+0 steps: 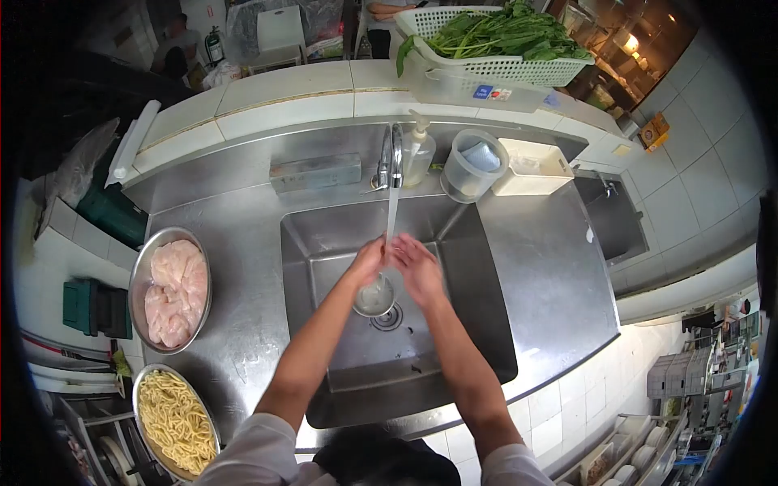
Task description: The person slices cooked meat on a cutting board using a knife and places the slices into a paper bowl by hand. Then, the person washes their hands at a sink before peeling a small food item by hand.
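Observation:
Water runs in a stream from the chrome faucet down to my hands over the steel sink. My left hand is under the stream, its fingers hidden on the far side. Beside it on the right, my right hand has its fingers spread and somewhat blurred, and it holds nothing. Below my hands, a small round bowl with water in it sits in the sink near the drain.
Left of the sink are a bowl of raw meat and a bowl of noodles. Behind it stand a metal box, a pump bottle, a clear tub and a cream bin. Leafy greens fill a basket on the ledge.

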A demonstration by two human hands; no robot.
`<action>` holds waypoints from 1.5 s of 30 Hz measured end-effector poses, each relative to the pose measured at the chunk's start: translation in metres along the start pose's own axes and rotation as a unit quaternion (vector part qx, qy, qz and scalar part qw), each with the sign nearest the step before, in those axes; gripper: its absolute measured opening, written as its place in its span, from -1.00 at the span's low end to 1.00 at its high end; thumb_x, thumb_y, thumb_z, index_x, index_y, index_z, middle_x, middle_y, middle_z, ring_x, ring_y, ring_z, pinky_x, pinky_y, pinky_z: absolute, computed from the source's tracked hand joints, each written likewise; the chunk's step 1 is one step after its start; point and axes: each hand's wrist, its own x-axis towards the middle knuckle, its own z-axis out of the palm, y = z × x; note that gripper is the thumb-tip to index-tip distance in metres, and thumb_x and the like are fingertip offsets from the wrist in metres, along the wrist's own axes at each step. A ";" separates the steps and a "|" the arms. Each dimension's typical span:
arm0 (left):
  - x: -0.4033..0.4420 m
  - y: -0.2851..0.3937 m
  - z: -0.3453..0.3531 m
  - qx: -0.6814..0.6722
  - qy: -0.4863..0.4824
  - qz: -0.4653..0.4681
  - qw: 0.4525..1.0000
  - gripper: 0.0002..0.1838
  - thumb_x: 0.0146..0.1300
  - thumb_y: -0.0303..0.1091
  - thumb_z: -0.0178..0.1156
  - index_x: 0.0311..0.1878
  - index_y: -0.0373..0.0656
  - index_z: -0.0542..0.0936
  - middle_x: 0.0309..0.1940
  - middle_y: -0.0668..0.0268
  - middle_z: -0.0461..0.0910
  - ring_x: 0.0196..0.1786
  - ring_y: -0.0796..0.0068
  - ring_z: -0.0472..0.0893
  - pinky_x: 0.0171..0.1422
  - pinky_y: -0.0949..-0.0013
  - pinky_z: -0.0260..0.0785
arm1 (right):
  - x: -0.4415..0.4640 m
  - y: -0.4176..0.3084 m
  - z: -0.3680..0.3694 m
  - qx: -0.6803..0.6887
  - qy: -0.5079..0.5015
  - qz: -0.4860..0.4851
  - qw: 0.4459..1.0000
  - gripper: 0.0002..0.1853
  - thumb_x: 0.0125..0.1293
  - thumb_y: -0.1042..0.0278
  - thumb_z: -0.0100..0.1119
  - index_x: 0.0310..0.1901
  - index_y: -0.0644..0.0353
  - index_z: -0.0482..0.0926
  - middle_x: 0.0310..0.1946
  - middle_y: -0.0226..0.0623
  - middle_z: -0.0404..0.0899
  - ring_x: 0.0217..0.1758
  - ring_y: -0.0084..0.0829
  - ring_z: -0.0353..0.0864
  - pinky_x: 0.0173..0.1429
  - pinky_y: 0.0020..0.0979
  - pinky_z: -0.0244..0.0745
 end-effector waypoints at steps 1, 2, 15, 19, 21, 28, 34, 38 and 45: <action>-0.003 0.000 0.010 0.001 0.000 0.002 1.000 -0.45 0.45 0.06 -0.10 0.31 -0.14 0.36 0.07 0.11 0.56 0.12 0.25 0.57 0.32 0.22 0.36 | 0.024 0.016 0.005 0.000 -0.002 -0.002 1.000 -0.63 0.50 0.30 -0.11 0.17 0.38 0.42 -0.02 -0.12 0.58 0.00 -0.30 0.62 0.12 -0.34 0.54; -0.010 0.004 0.020 -0.170 -0.014 0.032 0.985 -0.51 0.47 0.04 -0.13 0.25 -0.09 0.41 0.01 0.18 0.57 0.07 0.31 0.57 0.29 0.27 0.37 | 0.046 0.031 0.011 0.092 0.035 0.025 0.995 -0.62 0.51 0.32 -0.22 0.19 0.42 0.36 0.04 -0.07 0.54 0.06 -0.21 0.59 0.16 -0.30 0.53; 0.026 -0.054 -0.017 -0.238 0.141 0.003 0.961 -0.72 0.39 -0.15 0.01 0.04 -0.04 0.53 -0.15 0.26 0.62 -0.17 0.30 0.63 0.04 0.16 0.50 | 0.070 0.153 -0.028 0.089 0.091 -0.049 0.991 -0.57 0.51 0.20 -0.30 0.18 0.35 0.38 0.02 -0.02 0.53 0.09 -0.19 0.54 0.15 -0.22 0.49; 0.045 -0.023 0.001 0.187 0.246 0.158 0.938 -0.71 0.17 -0.53 0.17 -0.01 -0.28 0.52 -0.20 0.20 0.64 -0.23 0.35 0.65 -0.13 0.24 0.56 | 0.145 0.336 -0.098 -0.179 0.064 -0.268 0.944 -0.52 0.52 0.11 -0.27 0.24 0.25 0.41 0.01 -0.09 0.55 0.06 -0.30 0.54 0.09 -0.21 0.48; 0.067 -0.034 -0.004 0.085 0.211 0.265 0.937 -0.68 0.21 -0.64 0.09 0.06 -0.38 0.49 -0.09 0.11 0.62 -0.11 0.35 0.66 -0.04 0.27 0.56 | -0.007 0.105 0.020 -0.066 0.212 -0.001 0.975 -0.45 0.52 -0.01 -0.26 0.39 0.13 0.25 0.19 -0.12 0.44 0.16 -0.32 0.47 0.16 -0.24 0.42; 0.025 -0.012 -0.027 -0.212 0.088 0.084 0.970 -0.71 0.41 -0.33 -0.01 0.05 -0.32 0.52 0.02 0.12 0.57 0.03 0.26 0.59 0.12 0.26 0.46 | 0.070 0.111 -0.008 -0.177 0.098 -0.094 0.975 -0.58 0.37 0.10 0.07 0.13 0.18 0.47 -0.08 -0.01 0.58 -0.14 -0.19 0.59 -0.08 -0.19 0.50; -0.074 0.013 0.057 -0.027 0.217 0.067 0.974 -0.53 0.49 -0.06 -0.08 0.25 -0.21 0.43 0.09 0.18 0.49 0.10 0.22 0.54 0.22 0.23 0.38 | 0.044 0.053 0.024 -0.373 0.073 -0.127 0.916 -0.71 0.24 0.17 0.16 -0.23 0.28 0.55 -0.38 0.00 0.58 -0.30 -0.21 0.59 -0.18 -0.18 0.47; -0.092 0.012 0.065 -0.093 0.209 0.121 0.966 -0.39 0.45 0.12 -0.04 0.28 -0.24 0.41 0.12 0.09 0.50 0.11 0.22 0.56 0.21 0.17 0.38 | 0.103 0.107 0.006 -0.520 -0.002 -0.183 0.834 -0.53 0.33 0.34 -0.02 0.28 0.11 0.40 0.01 -0.15 0.59 -0.03 -0.17 0.56 0.03 -0.20 0.51; -0.025 0.016 -0.010 -0.104 0.096 0.013 0.990 -0.45 0.47 0.00 -0.06 0.31 -0.23 0.37 0.16 0.06 0.48 0.20 0.24 0.49 0.29 0.13 0.31 | 0.085 0.151 0.020 -0.281 0.101 -0.191 0.935 -0.59 0.43 0.31 -0.16 0.26 0.14 0.42 0.13 -0.13 0.52 0.13 -0.20 0.51 0.30 -0.32 0.31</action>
